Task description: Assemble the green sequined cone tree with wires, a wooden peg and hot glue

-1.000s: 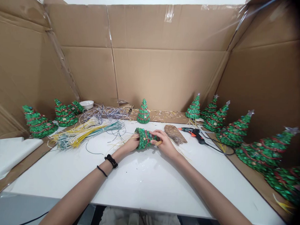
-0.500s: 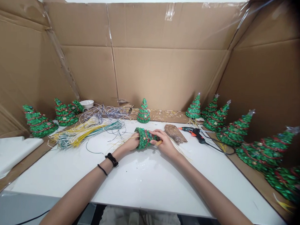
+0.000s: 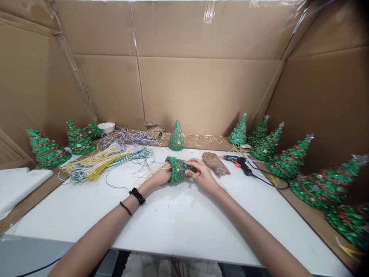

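Observation:
A green miniature Christmas tree (image 3: 175, 170) with red garland lies on its side above the white table, its wide hollow base facing left. My left hand (image 3: 162, 175) reaches into that opening. Its fingers are hidden inside the tree. Curled over the narrower right part is my right hand (image 3: 200, 174), its fingers pressed on the tree. A small tan stick-like piece (image 3: 196, 175) shows under the right fingers; its kind cannot be made out. Pale thin wires (image 3: 145, 175) stick out beside the left hand. A brown board (image 3: 213, 161) lies just beyond the right hand.
A black and orange glue gun (image 3: 241, 164) with its cord lies at right. Wire bundles (image 3: 105, 164) spread at left, near a white bowl (image 3: 106, 127). Another tree (image 3: 176, 136) stands at the back; several more line both sides. Cardboard walls (image 3: 204, 86) enclose the table (image 3: 169, 223).
Both hands stay at the tree in nearly the same place. The right fingers and the tan piece under them have shifted very slightly. The view has tilted a touch.

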The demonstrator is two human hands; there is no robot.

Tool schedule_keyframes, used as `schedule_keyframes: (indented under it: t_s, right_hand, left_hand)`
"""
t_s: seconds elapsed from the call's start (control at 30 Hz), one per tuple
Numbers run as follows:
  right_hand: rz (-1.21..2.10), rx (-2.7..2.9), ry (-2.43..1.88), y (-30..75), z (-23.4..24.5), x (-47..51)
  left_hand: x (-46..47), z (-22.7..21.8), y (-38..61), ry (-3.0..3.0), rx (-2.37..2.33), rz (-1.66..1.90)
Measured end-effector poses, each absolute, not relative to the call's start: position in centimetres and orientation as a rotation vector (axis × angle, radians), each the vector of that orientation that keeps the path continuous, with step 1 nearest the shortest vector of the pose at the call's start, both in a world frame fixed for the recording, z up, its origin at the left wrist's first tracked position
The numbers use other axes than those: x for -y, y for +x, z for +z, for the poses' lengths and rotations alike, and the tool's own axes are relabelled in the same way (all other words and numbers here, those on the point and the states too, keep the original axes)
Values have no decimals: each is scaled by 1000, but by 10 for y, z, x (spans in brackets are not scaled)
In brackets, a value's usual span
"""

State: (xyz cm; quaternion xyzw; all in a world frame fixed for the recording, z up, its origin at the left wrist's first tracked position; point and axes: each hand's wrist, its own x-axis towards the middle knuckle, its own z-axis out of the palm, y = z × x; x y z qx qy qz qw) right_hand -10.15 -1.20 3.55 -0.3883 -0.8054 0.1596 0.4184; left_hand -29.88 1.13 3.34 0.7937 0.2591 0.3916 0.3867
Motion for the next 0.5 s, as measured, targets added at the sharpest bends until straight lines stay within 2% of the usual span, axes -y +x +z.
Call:
schedule_keyframes:
  t_s: [0.5]
  right_hand:
    - [242,2076,-1053,-103,39,17]
  left_hand:
    - [-12,29,-300,1974,-673,1028]
